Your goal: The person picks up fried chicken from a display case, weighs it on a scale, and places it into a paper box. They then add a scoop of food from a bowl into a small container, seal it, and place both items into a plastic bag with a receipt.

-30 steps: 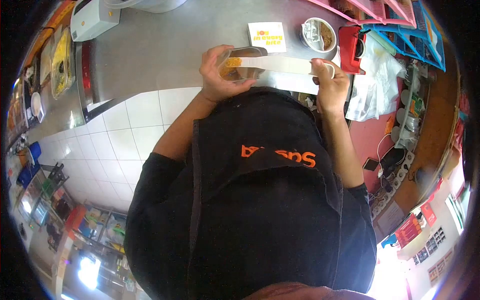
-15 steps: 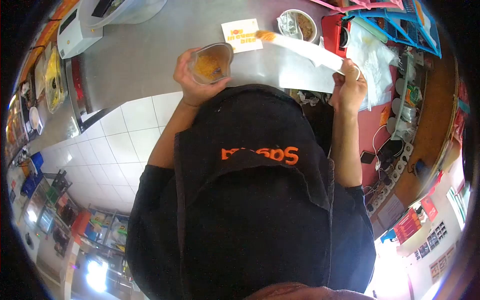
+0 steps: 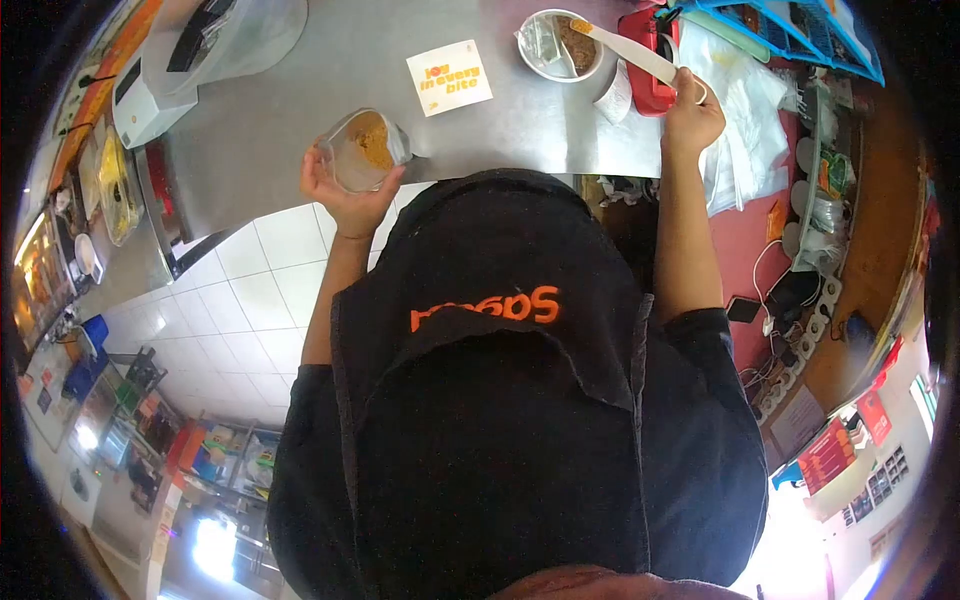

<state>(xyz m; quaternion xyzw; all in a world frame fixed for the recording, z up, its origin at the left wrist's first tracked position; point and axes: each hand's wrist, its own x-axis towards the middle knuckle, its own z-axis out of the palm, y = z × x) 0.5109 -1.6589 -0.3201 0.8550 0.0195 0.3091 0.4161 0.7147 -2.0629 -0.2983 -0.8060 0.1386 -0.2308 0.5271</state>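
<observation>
While the left hand (image 3: 345, 195) cups a tub (image 3: 362, 150) of orange food, the right hand (image 3: 690, 115) grips a spatula (image 3: 625, 48) reaching over the bowl (image 3: 560, 45).

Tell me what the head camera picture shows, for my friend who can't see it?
A person in a black apron holds a clear container of orange-brown food in the left hand. The right hand holds a long white spatula reaching a bowl on the steel counter.

We see a clear plastic cup (image 3: 358, 150) with orange-brown powder, tilted, and a long white spatula (image 3: 628, 50) with its tip over a round bowl (image 3: 558, 42)
</observation>
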